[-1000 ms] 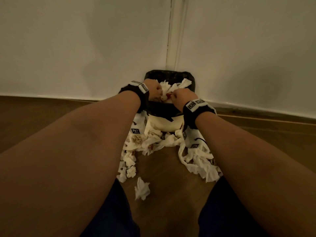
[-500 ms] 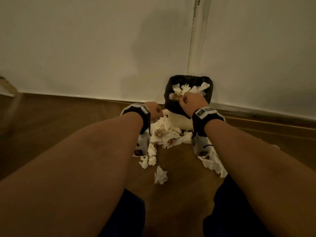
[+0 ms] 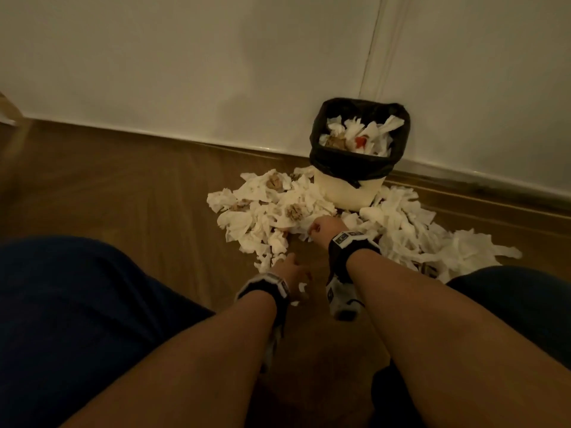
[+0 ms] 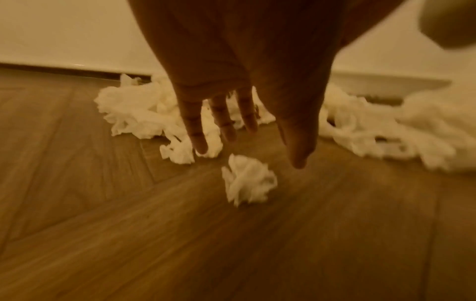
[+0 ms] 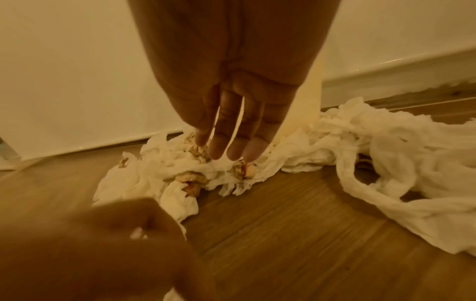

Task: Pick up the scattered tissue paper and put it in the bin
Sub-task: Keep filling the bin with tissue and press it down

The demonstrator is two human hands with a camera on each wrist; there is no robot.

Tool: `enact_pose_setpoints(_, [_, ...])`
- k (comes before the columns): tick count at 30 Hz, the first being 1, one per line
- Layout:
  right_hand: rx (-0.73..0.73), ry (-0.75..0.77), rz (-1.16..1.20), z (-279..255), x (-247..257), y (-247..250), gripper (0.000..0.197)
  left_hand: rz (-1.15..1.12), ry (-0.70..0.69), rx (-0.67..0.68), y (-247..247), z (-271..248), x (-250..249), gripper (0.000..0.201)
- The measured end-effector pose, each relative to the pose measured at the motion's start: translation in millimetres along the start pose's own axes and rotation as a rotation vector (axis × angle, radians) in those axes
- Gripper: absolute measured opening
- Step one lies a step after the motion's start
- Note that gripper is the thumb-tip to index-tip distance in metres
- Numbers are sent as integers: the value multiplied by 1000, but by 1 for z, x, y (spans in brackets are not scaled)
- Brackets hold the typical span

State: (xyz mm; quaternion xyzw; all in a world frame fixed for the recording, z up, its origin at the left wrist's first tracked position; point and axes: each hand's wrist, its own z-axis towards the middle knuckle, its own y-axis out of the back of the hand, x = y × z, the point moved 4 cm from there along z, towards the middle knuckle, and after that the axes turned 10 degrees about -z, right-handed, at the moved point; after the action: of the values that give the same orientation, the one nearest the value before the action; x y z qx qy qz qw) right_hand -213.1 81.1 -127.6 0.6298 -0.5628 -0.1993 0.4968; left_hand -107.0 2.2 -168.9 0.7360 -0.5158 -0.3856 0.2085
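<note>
In the head view, going from the left of the frame: a dark-clad knee (image 3: 77,304) fills the lower left, w/ wooden floor (image 3: 139,180) behind it and a white wall (image 3: 185,57) across the top.

Centre, low: the left hand (image 3: 292,273) hangs just above the floor. In the left wrist view its grip is wide open, fingers (image 4: 195,130) straight and spread, pointing down, nothing in it. A small tissue ball (image 4: 248,180) lies alone on the floor just under the fingertips; I cannot tell if they touch it.

Above it, centre of the frame, lies the left tissue pile (image 3: 272,211), white w/ some brownish crumpled bits, spread on the floor in front of the bin.

The right hand (image 3: 326,227) is at the near edge of this pile. In the right wrist view its fingers (image 5: 231,132) are straight and close together, tips pressing on the tissue, approx. where a red-stained bit lies. Grip is not closed; nothing is lifted.

Upper right of centre: the bin (image 3: 360,156), pale w/ a black bag (image 3: 355,163) folded over the rim, stands against the wall. Tissue and sth. red already fill it near to the top.

Right of the bin, a second pile (image 3: 417,233) of long white strips runs toward the lower right, ending near the other knee (image 3: 509,304).
</note>
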Motion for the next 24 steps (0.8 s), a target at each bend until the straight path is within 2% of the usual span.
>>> enact_pose_setpoints(3, [39,1,-30,8,9,-10,26,104,37,56,-34,0,18,57])
enact_pose_setpoints(4, [57,7,-35,10,11,-14,27,78,58,46,-42,1,23,55])
enact_pose_setpoints(6, [100,30,-52,15,17,-21,28,-118,124,-22,-51,3,32,47])
enact_pose_setpoints(8, [156,69,-94,18,24,-31,28,-464,242,-101,-55,2,40,40])
enact_pose_setpoints(9, [183,90,-114,20,27,-36,28,-556,285,-129,-55,2,43,39])
enact_pose_setpoints(12, [264,139,-115,25,40,-50,27,-627,358,-92,-55,3,53,34])
enact_pose_setpoints(15, [308,191,-129,27,58,-62,29,-397,307,-8,-54,7,63,35])
enact_pose_setpoints(18, [324,222,-175,28,74,-75,31,-347,283,27,-51,4,73,27])
enact_pose_setpoints(22, [341,282,-313,29,85,-93,34,-417,292,-85,-49,-5,99,33])
enact_pose_setpoints(24, [349,253,-310,31,86,-102,38,-473,307,-179,-46,-10,111,38])
